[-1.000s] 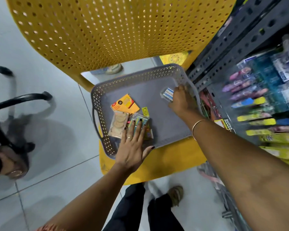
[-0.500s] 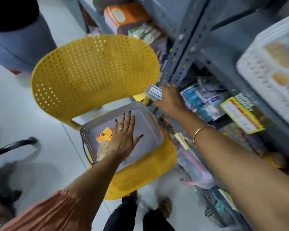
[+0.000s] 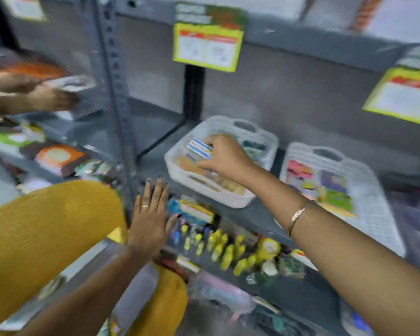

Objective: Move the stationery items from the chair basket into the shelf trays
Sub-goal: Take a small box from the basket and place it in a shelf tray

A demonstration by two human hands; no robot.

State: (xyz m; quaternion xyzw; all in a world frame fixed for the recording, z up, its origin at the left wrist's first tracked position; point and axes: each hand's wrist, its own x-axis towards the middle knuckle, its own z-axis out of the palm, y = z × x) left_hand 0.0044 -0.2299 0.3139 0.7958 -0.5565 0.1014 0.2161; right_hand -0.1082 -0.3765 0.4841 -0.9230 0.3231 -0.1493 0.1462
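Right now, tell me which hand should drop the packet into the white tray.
Right hand: it holds the packet over the white tray. The left hand is empty, spread open, lower down.

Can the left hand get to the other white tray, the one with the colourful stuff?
Probably not easily. The left hand hangs open below the shelf, and the right arm crosses in front of that white tray.

Right arm stretched forward and up, bare forearm, thin bracelet at the wrist. Right hand (image 3: 226,158) palm down, fingers (image 3: 210,142) and thumb pinched on a small packet. Left arm reaches forward lower down, left hand (image 3: 149,223) flat and spread, back of hand up, fingers straight, ring on one, dark nails, gripping nothing.
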